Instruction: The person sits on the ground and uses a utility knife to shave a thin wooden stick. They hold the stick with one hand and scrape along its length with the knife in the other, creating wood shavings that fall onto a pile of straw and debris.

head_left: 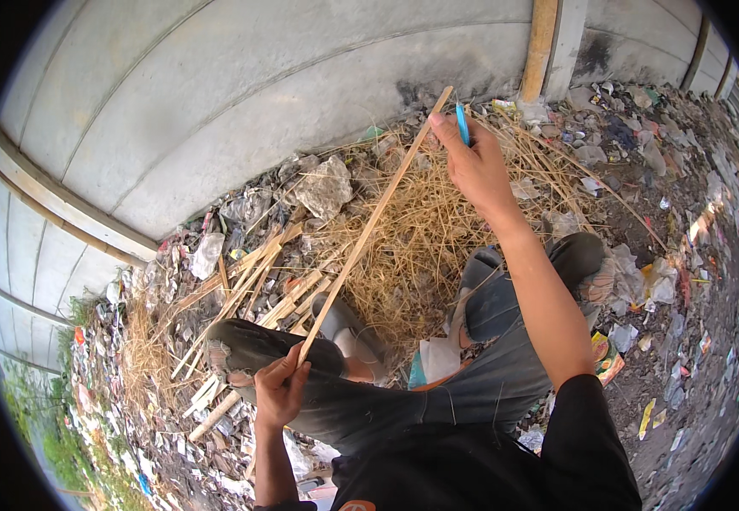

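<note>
A long, thin bamboo strip [375, 220] slants across the view from lower left to upper right. Its near end is pinched in my left hand [281, 392], beside my left knee. My right hand [478, 169] reaches far forward, closed around a slim blue-handled cutter [462, 125], with the thumb beside the strip's far end. Whether that thumb presses on the strip I cannot tell. Beneath the strip, curly bamboo shavings [416, 255] heap up between my shoes. Split bamboo pieces [254, 277] lie to the left of them.
A grey panel wall [301, 77] with a bamboo post [539, 51] stands ahead. Litter and plastic scraps [676, 383] cover the ground all around. A pale rock-like lump [325, 189] sits by the wall. My bent legs [403, 413] frame the shavings.
</note>
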### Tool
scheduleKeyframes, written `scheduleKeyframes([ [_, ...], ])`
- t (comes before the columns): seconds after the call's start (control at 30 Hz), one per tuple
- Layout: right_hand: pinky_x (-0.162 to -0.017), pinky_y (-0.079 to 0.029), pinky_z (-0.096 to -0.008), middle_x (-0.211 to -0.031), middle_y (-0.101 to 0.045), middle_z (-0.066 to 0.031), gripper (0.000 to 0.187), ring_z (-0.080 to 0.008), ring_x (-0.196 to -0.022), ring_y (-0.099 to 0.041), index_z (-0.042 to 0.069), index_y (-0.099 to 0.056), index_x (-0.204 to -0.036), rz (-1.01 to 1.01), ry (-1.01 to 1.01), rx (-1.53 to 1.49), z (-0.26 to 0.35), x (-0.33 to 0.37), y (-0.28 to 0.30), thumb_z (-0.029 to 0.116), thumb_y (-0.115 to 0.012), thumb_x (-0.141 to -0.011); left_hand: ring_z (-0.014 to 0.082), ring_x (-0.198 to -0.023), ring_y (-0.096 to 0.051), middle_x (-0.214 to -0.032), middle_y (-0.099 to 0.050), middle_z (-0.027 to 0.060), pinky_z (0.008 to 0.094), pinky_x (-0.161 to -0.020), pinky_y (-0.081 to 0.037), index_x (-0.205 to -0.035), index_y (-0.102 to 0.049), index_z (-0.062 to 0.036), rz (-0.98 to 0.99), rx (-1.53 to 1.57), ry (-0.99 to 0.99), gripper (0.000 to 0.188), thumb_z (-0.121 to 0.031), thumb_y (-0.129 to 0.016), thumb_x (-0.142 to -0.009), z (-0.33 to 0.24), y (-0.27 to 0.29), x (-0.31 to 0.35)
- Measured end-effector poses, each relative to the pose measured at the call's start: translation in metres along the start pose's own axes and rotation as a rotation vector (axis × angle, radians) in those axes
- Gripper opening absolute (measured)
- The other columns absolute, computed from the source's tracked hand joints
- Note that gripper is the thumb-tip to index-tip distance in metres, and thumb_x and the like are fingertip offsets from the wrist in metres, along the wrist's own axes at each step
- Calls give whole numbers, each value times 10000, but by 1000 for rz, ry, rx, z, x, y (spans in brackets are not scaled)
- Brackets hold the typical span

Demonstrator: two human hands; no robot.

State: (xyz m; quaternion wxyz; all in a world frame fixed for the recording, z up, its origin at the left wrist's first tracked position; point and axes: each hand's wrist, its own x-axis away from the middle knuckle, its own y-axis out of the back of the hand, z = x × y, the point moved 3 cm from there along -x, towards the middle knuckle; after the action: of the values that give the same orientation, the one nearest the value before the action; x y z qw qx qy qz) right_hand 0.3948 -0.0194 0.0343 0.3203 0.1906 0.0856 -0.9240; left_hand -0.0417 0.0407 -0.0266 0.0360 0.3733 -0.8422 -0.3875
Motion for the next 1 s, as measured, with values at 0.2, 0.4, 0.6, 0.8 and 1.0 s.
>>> scheduleKeyframes([
  [0.2,-456,-267,-263,-614,-334,87,514,-42,-483,-347,35,-707,-1202,-56,-289,-337,-7,-12,30,504,-739,-994,95,-626,-554,-755,-643,94,279,-590,-462,-1305,-702,57,21,26,37,359,-20,-723,-955,0,5,7],
  [0.4,-479,-248,-256,-617,-282,98,505,-47,-485,-307,39,-704,-1261,-8,-430,-550,-12,-16,39,466,-748,-994,80,-651,-536,-751,-628,62,266,-592,-437,-1297,-703,64,42,56,74,349,-47,-720,-967,3,5,10],
  [0.6,-493,-257,-275,-624,-284,97,427,-51,-504,-307,54,-711,-1194,-111,-425,-582,-35,-26,48,415,-783,-979,74,-658,-529,-749,-626,58,259,-591,-433,-1310,-701,58,87,65,92,364,-50,-734,-964,2,7,11],
  [0.8,-489,-240,-278,-604,-284,105,406,-50,-493,-311,48,-720,-1179,-276,-438,-460,-25,-22,65,400,-780,-987,55,-657,-511,-749,-622,34,253,-578,-420,-1309,-699,70,42,129,91,358,-51,-729,-973,12,10,18],
  [1.0,-460,-218,-282,-557,-326,111,402,-34,-458,-303,10,-763,-1136,35,-343,-249,-19,9,6,390,-760,-1005,57,-650,-515,-747,-639,58,247,-573,-421,-1300,-711,57,41,65,62,365,-16,-750,-945,-3,4,10],
])
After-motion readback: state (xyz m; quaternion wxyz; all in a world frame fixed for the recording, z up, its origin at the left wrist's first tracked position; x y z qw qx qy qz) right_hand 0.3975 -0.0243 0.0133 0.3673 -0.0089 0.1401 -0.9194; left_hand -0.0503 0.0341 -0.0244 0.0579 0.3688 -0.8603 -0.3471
